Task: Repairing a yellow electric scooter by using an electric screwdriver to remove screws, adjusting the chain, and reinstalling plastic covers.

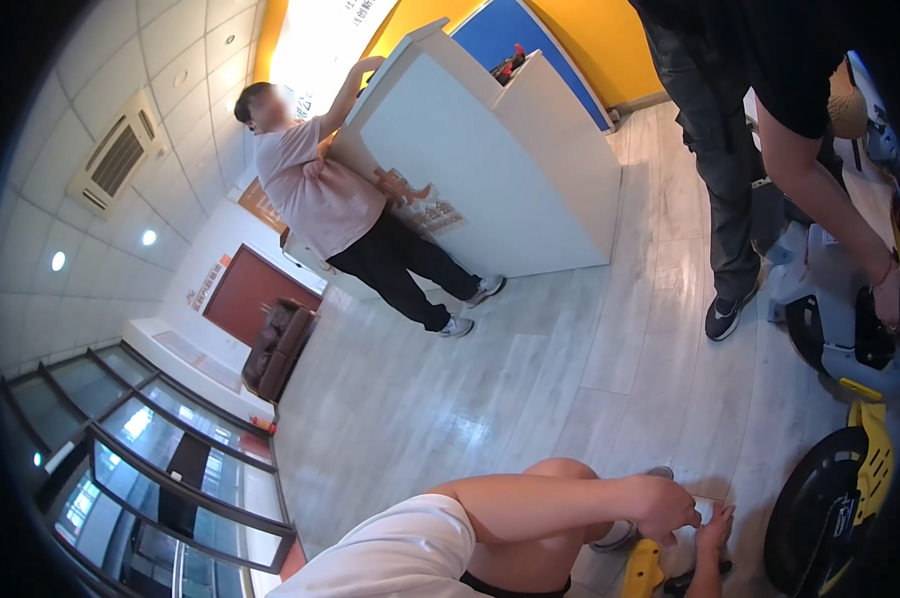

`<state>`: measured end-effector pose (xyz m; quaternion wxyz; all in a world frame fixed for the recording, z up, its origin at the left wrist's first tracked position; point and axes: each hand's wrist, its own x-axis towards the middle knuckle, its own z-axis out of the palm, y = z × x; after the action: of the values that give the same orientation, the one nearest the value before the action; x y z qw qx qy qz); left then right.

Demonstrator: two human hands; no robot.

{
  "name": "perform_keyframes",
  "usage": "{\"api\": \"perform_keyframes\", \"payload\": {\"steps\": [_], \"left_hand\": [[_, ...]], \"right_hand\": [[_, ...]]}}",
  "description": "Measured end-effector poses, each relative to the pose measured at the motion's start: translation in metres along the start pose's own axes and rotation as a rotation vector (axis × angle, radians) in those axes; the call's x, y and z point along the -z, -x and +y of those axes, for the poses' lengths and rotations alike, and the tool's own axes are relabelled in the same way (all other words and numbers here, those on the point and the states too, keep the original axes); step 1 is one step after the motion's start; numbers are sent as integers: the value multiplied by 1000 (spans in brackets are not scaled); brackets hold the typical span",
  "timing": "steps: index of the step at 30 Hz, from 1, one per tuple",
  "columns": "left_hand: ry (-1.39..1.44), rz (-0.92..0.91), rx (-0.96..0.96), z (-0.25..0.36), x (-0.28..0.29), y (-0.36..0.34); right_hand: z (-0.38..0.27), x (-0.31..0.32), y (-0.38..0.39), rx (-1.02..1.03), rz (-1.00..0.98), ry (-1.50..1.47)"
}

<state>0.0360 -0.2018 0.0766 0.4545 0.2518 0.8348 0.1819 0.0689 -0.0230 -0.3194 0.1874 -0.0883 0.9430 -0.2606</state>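
My left hand (664, 508) reaches in from the lower middle with its fingers curled in. Close against it is my right hand (712, 538), its fingertips pressed together. A small whitish piece (707, 510) shows between the two hands, too small to name. Just below them lies a yellow part with holes (644, 568), next to a dark object (694, 578) that is partly hidden by my right wrist. To the right of my hands stands a black wheel (818, 503) with a yellow guard (871, 463).
At the upper right a co-worker in dark clothes (714, 149) bends over a grey and black vehicle (828, 309). Another person in a pink shirt (315, 189) leans on a white counter (529, 159). A brown sofa (280, 349) and a glass partition (171, 458) stand at left.
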Motion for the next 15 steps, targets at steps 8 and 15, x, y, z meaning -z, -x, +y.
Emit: {"api": "perform_keyframes", "payload": {"steps": [8,15], "left_hand": [[24,19,6,4,8,-1],[31,5,14,8,10,2]], "right_hand": [[8,-10,-6,73,-151,65],[24,-19,6,-15,-86,-97]]}}
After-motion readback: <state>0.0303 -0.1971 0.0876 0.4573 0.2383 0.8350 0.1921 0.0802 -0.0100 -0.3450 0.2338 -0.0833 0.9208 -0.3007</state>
